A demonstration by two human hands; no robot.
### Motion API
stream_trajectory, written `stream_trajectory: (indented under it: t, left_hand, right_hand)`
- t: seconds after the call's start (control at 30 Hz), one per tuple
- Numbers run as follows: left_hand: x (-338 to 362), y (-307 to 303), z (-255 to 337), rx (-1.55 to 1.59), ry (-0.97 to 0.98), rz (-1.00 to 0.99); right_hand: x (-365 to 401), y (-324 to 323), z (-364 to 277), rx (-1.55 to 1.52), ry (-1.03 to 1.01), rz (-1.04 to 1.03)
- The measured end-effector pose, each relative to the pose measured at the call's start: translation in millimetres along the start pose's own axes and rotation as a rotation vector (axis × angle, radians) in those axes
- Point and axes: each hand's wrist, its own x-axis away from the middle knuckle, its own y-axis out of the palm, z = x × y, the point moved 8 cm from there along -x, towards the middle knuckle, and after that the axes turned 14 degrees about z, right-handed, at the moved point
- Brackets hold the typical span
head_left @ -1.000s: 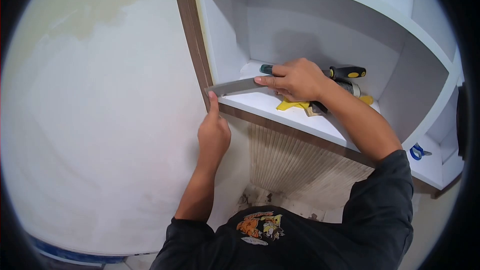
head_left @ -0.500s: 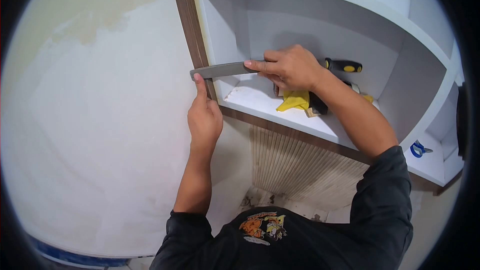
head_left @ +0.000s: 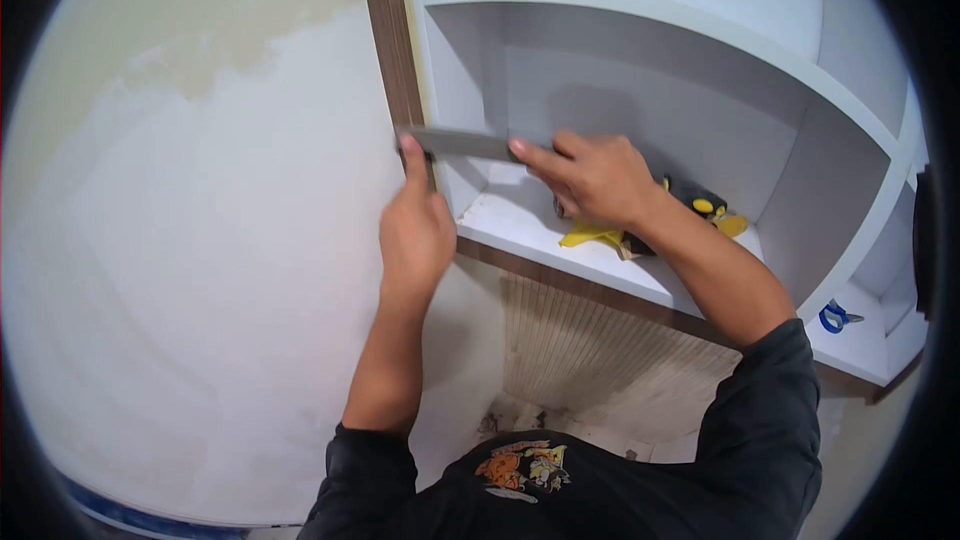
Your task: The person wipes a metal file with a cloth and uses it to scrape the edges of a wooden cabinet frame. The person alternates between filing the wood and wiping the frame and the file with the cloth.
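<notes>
A flat metal file (head_left: 460,143) lies across the brown edge strip (head_left: 388,40) of a white shelf unit. At its left end, my left hand (head_left: 415,240) grips the tip with one digit pressed on top; the other fingers are partly hidden. Farther along the file, my right hand (head_left: 600,180) is closed around it, fingers pointing left. Beyond that hand shows a black and yellow handle (head_left: 705,205), in line with the file. The file and left fingertip are slightly blurred.
On the white shelf (head_left: 510,230), behind my right hand, lie a yellow cloth-like piece (head_left: 590,234) and other partly hidden items. Blue-handled scissors (head_left: 835,317) rest in the right compartment. A patchy wall (head_left: 200,260) stands left; a ribbed panel (head_left: 590,350) is below.
The file has tilted, its handle end dropping lower in view while its tip has risen slightly. Both hands have shifted a little right with it. The shelf sits slightly lower in view.
</notes>
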Motion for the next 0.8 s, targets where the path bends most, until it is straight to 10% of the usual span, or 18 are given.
stream_trajectory:
  t: [0.4,0.57,0.67,0.8]
  left_hand:
    - [-25,-14,15,-0.025,-0.164,-0.019]
    - [-11,-2,6,-0.009,0.084,0.085]
    - [-32,-16,18,-0.036,-0.258,-0.071]
    - [-13,0,6,0.063,0.047,0.012]
  right_hand:
    - [-21,-10,0,0.014,0.024,0.030]
    - [-12,-11,-2,0.027,0.010,0.037]
    - [-17,-13,-10,0.021,0.018,0.071]
    - [-5,-10,-7,0.004,0.017,0.074]
